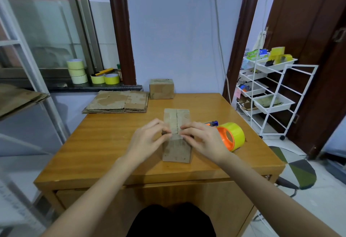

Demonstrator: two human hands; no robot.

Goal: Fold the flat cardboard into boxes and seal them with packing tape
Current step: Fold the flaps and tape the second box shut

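A small brown cardboard box [177,148] stands in the middle of the wooden table [104,143], its two top flaps meeting along a centre seam. My left hand [148,141] presses on the near left top edge of the box, and my right hand [204,139] presses on the near right top edge, fingertips of both close to the seam. A yellow tape roll on an orange dispenser [232,135] lies just right of my right hand. A stack of flat cardboard [118,102] rests at the table's far left. A finished taped box [161,88] sits at the far edge.
A blue and orange pen-like tool [212,123] lies behind the tape roll. Several tape rolls [77,71] stand on the window sill at the left. A white wire cart with trays [269,85] is at the right, and a chair seat [295,167] near the table's right corner.
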